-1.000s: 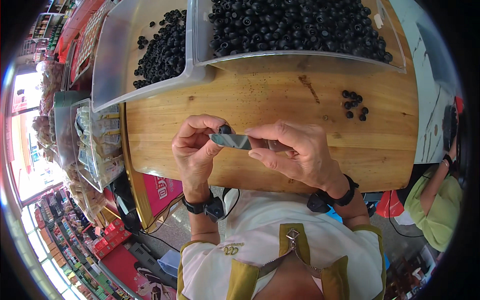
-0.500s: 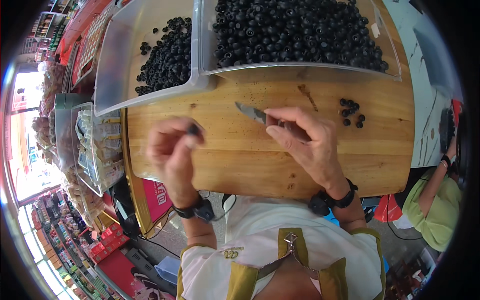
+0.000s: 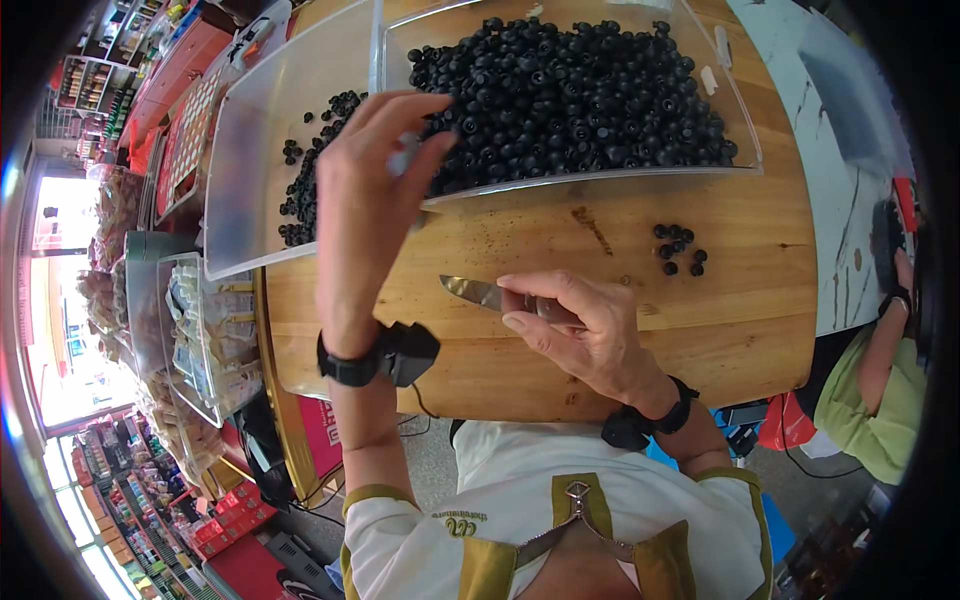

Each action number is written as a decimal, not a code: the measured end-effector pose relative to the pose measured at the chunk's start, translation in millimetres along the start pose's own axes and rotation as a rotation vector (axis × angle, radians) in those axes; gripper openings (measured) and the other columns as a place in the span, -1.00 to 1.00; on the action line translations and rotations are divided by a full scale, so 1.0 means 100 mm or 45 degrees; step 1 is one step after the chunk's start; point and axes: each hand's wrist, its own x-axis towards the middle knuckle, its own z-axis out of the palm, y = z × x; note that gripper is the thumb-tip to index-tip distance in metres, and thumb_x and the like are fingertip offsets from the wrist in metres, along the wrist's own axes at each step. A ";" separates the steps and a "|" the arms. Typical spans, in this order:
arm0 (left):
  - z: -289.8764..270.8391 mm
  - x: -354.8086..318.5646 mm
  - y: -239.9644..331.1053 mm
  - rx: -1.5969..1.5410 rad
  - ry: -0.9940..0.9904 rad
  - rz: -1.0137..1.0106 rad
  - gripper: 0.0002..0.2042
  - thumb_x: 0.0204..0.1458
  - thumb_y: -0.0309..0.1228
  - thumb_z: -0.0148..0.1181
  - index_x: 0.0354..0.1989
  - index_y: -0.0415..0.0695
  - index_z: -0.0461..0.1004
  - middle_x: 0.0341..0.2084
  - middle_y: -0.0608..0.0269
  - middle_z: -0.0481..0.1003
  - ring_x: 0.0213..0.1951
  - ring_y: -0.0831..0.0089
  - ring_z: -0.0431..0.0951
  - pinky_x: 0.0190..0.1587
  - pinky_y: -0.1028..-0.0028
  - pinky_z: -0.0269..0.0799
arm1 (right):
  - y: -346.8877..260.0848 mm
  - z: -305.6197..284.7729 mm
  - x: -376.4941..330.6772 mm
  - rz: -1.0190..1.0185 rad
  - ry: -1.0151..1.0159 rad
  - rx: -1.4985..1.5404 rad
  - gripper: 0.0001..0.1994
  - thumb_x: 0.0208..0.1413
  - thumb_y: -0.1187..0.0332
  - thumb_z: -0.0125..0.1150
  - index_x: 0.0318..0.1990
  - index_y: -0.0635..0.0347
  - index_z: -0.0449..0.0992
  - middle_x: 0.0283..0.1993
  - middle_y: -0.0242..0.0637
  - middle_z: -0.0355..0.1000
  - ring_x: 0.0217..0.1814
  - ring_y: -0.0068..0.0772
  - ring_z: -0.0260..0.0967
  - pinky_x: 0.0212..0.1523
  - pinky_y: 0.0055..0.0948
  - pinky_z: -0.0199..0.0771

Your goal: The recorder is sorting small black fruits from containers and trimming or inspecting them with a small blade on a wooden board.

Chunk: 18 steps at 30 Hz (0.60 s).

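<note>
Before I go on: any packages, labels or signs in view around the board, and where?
Clear bagged packets: stacked in a clear bin left of the board, pale contents, yellowish tags.
Red cartons: on the floor at lower left, boxy.
Red panel: under the board's near edge, white markings.
White labels: small strips on the berry bin's right wall.

Two bins at table's far edge, knife before them, loose berries right.

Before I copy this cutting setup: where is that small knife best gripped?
By its handle, from the person's near right, as the right hand grips it now. The knife lies flat on the wooden board, its bare blade pointing left, so keep fingers off that end.
</note>
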 end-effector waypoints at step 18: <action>0.22 0.27 -0.01 0.118 -0.203 0.034 -0.82 -0.04 -0.58 0.26 -0.23 -0.26 0.54 -0.26 0.24 0.52 -0.44 0.48 0.45 -0.35 0.50 0.38 | -0.04 -0.05 0.01 -0.086 0.013 0.071 -0.72 0.06 0.53 0.28 -0.05 0.31 0.47 -0.34 -0.28 0.54 -0.42 -0.64 0.48 -0.45 -0.66 0.50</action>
